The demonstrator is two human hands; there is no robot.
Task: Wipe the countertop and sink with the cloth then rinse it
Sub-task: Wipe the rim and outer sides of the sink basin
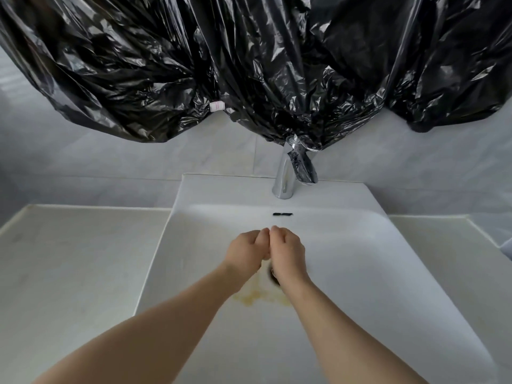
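My left hand and my right hand hover side by side over the middle of the white sink, knuckles touching. Both show their backs, with the fingers curled down and inward. No cloth shows in either hand or anywhere else in view; what lies under the palms is hidden. The drain peeks out just below my right hand. A yellowish stain spreads on the basin floor in front of the drain. The chrome faucet stands behind the basin, and I see no water stream.
Pale countertop runs on the left and on the right of the basin. Crumpled black plastic sheeting hangs over the wall above and drapes onto the faucet top. An overflow slot sits in the basin's back wall.
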